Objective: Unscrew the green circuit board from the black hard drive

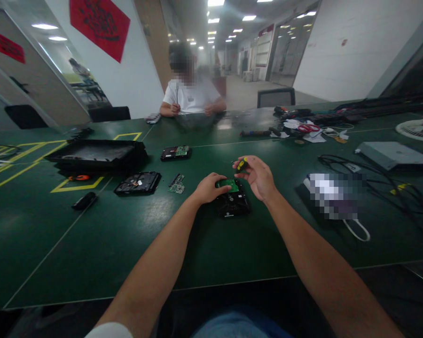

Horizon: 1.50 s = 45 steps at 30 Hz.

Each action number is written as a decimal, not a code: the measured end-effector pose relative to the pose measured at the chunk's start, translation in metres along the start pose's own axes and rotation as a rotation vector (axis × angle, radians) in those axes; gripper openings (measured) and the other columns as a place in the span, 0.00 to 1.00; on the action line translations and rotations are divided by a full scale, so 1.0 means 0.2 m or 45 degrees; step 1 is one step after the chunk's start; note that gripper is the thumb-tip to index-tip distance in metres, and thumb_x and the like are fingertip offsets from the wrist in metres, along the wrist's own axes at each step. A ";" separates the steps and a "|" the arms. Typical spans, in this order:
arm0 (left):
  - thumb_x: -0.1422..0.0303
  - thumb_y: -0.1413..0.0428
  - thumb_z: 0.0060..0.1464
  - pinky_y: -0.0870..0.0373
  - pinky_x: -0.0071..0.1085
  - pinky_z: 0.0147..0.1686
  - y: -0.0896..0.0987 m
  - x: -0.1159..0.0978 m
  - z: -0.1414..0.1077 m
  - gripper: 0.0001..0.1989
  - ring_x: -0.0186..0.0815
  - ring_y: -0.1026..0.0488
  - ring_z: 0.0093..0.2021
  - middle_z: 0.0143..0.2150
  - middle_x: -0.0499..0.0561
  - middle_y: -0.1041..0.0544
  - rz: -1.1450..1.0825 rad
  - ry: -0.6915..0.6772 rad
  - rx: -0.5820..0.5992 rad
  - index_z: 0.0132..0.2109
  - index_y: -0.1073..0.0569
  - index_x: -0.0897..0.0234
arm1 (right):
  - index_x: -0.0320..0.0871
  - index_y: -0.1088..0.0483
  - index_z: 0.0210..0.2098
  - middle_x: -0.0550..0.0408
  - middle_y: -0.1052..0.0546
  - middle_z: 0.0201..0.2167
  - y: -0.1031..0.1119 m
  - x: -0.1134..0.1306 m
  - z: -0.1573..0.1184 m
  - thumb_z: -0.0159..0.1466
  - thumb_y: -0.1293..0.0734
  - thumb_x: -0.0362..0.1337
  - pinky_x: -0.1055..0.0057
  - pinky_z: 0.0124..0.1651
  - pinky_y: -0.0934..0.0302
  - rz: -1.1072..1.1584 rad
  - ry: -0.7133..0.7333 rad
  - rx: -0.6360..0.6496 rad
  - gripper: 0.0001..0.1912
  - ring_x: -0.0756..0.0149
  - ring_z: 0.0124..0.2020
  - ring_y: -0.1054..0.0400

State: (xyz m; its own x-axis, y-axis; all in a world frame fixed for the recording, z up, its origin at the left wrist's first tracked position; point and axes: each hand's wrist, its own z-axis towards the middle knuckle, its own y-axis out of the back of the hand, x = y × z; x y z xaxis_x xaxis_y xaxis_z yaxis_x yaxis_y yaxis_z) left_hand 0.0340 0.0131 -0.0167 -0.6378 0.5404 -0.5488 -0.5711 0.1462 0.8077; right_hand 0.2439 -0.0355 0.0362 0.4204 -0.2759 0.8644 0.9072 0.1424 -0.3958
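My left hand (207,189) grips the hard drive (234,206) by its far left side, thumb over the green circuit board (235,185). The drive lies on the surface (229,253), just left of my right hand (261,178), which pinches a yellow-and-black tool (243,164).

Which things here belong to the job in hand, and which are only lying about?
Seemingly in the job:
hard drive under the left hand
yellow-and-black tool in the right hand

Seemingly lying about:
black tray
orange item
grey metal box
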 end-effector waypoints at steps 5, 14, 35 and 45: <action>0.48 0.39 0.60 0.27 0.41 0.55 0.00 -0.01 0.00 0.29 0.46 0.23 0.52 0.55 0.58 0.23 -0.007 0.021 0.008 0.60 0.22 0.62 | 0.49 0.21 0.44 0.54 0.19 0.38 0.00 0.00 0.00 0.65 0.28 0.50 0.70 0.35 0.27 -0.033 0.012 -0.017 0.13 0.62 0.43 0.25; 0.48 0.40 0.61 0.27 0.42 0.57 0.00 0.00 0.00 0.29 0.46 0.23 0.52 0.54 0.58 0.23 0.005 -0.007 0.003 0.61 0.23 0.62 | 0.49 0.22 0.39 0.55 0.19 0.39 -0.01 -0.01 0.00 0.64 0.25 0.46 0.67 0.42 0.25 -0.009 0.039 -0.007 0.10 0.63 0.44 0.25; 0.48 0.40 0.61 0.28 0.43 0.58 0.00 0.00 0.00 0.30 0.47 0.24 0.53 0.54 0.58 0.23 -0.008 -0.019 0.001 0.61 0.23 0.62 | 0.49 0.23 0.40 0.54 0.19 0.40 -0.01 -0.01 0.00 0.63 0.25 0.50 0.65 0.43 0.24 -0.010 0.018 -0.025 0.13 0.61 0.46 0.24; 0.48 0.39 0.60 0.28 0.42 0.59 0.00 0.01 0.00 0.29 0.47 0.24 0.55 0.56 0.58 0.23 -0.022 0.020 0.010 0.61 0.23 0.61 | 0.51 0.21 0.43 0.55 0.21 0.37 -0.01 0.00 0.00 0.64 0.26 0.50 0.71 0.36 0.27 -0.084 -0.003 -0.041 0.13 0.64 0.41 0.27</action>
State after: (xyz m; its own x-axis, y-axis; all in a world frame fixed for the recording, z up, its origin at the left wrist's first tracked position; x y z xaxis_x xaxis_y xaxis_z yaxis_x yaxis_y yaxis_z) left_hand 0.0341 0.0140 -0.0177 -0.6360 0.5247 -0.5659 -0.5782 0.1617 0.7997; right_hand 0.2425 -0.0353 0.0365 0.3596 -0.2813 0.8897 0.9330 0.0931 -0.3476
